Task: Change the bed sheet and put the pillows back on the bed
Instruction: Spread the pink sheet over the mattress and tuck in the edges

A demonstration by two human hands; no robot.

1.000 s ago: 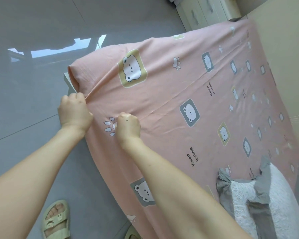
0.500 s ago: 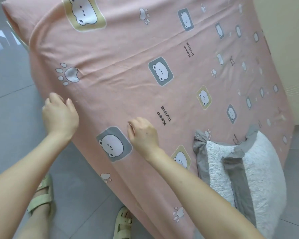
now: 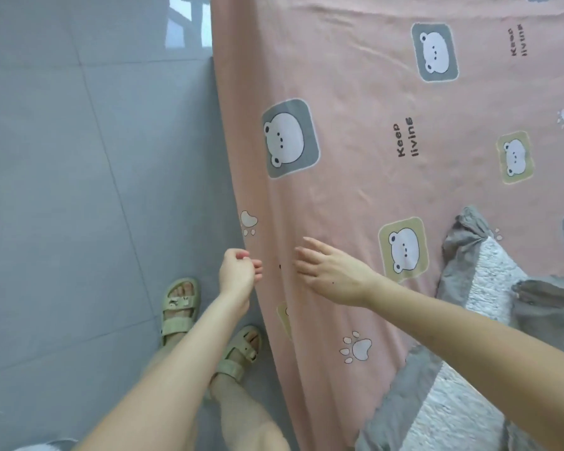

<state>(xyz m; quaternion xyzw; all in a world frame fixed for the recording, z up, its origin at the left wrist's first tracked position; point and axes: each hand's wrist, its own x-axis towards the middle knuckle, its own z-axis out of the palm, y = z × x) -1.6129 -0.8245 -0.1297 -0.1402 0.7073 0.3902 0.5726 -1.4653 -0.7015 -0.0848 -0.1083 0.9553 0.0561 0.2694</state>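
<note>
Head view: my left hand (image 3: pixel 238 275) curls against the hanging edge of the pink bed sheet (image 3: pixel 355 92) (pinching it? I can't tell). That edge runs straight ahead, and my right hand (image 3: pixel 334 273) lies spread flat just inboard.

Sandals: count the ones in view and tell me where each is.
2. One sandal is on the grey floor, left of the left forearm; the second sandal is right of it, by the pink sheet's hanging edge. None seems hidden.

Pink sheet (image 3: pixel 355 196), printed with bears, paws and "Keep living", lies spread flat and faintly creased, its left part dropping over the side. A white fleecy pillow (image 3: pixel 489 275) with grey frill rests on it at the right.
</note>
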